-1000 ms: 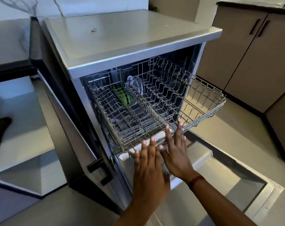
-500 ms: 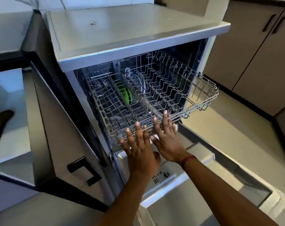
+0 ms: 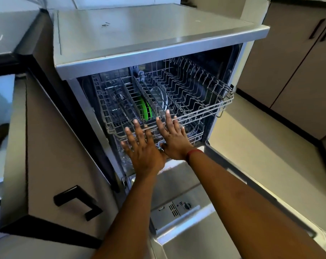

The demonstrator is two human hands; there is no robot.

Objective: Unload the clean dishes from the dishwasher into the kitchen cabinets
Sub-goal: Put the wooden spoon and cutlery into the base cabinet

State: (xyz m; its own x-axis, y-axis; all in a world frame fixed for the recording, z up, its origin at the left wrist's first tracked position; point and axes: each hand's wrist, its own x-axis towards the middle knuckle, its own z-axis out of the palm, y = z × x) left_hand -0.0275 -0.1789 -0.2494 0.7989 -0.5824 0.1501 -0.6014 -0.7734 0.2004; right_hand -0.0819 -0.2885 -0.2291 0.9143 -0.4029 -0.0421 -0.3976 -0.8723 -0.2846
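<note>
Currently my left hand [image 3: 143,146] and right hand [image 3: 174,136] lie flat, fingers straight, gripping nothing, on the near rim of the upper rack [image 3: 205,94]. One green plate [image 3: 146,109] stands inside the dishwasher [image 3: 149,38], just beyond them; I judge unloading unfinished.

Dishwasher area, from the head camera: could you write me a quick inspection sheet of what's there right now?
Surface: grey dishwasher top, with a small dark mark.
Job's things: rack partly out; green plate upright behind its wires, with a grey dish beside it; door folded down.
Clutter: nothing seen.
Hands: left hand and right hand both flat, fingers straight, against the rack's front; red band on the right wrist.
Cables: nothing seen.
Surroundings: closed beige cabinets at right; beige panel with a black handle at left; pale floor.
</note>
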